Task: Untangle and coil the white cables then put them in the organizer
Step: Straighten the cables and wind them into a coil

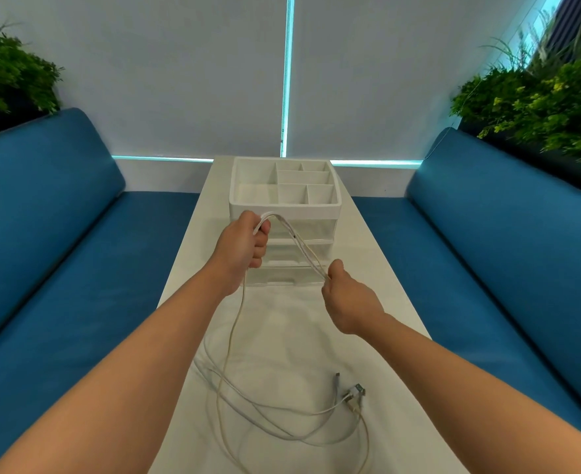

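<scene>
White cables [302,249], several in one bundle too tangled to count, stretch taut down-right from the gripping left hand [244,246] to the pinching right hand [345,299], their slack looping across the narrow desk [395,302] before one organizer [284,200] standing between two blue benches [487,234]

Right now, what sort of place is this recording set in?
Probably an office lounge or cafe-style booth: blue cushioned benches flank a narrow white table, with planters behind and drawn roller blinds.

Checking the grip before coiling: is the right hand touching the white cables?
Touching: the head view shows the right hand pinching the white cables.
</scene>
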{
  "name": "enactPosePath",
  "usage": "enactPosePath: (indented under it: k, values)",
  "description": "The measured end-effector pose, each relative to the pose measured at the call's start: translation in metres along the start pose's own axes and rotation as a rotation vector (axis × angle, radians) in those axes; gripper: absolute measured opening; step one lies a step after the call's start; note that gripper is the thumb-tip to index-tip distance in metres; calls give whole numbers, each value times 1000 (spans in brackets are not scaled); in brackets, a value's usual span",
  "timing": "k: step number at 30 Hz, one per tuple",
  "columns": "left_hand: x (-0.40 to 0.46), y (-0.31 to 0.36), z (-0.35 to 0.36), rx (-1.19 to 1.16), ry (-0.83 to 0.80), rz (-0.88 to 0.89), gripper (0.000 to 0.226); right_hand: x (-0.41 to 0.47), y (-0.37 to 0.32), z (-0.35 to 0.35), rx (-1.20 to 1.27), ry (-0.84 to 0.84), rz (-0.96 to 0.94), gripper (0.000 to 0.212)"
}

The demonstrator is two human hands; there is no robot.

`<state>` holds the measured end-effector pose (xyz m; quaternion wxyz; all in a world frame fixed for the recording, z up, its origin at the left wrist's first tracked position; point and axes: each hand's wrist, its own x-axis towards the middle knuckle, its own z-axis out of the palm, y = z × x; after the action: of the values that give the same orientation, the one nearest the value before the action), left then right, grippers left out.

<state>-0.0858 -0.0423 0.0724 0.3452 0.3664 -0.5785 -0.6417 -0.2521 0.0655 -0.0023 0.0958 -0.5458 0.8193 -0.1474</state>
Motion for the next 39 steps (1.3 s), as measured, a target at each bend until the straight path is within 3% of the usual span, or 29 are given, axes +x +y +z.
enactPosePath:
  k: [3, 6, 11, 16, 19, 23, 27, 33, 39]
  values:
    - [5, -6, 3, 6, -39, -40, 24, 2, -6, -13, -298, 12, -162, 15]
    - [7, -16, 6, 71, -107, -22, 29, 4, -14, -31, -399, -53, -383, 18]
    - [1, -23, 13, 196, -125, 39, 29, -2, -33, -53, -424, -144, -647, 25]
    - [-6, -22, 25, 209, -209, -15, 32, -4, -51, -60, -236, -96, -820, 21]
    - [-13, -16, 25, 38, -313, -84, 31, -8, -51, -69, -112, -81, -804, 19]
    - [-17, -20, 26, 178, -321, -96, 45, -8, -52, -81, 16, -73, -695, 20]
    - [-17, -23, 24, 78, -386, -183, 46, 2, -53, -93, 114, -126, -620, 8]
    - [-15, -20, 18, 88, -496, -304, 67, 14, -37, -96, 350, -61, -509, 19]
    - [-18, -17, 14, 160, -445, -260, 52, 18, -25, -97, 673, -288, -334, 20]
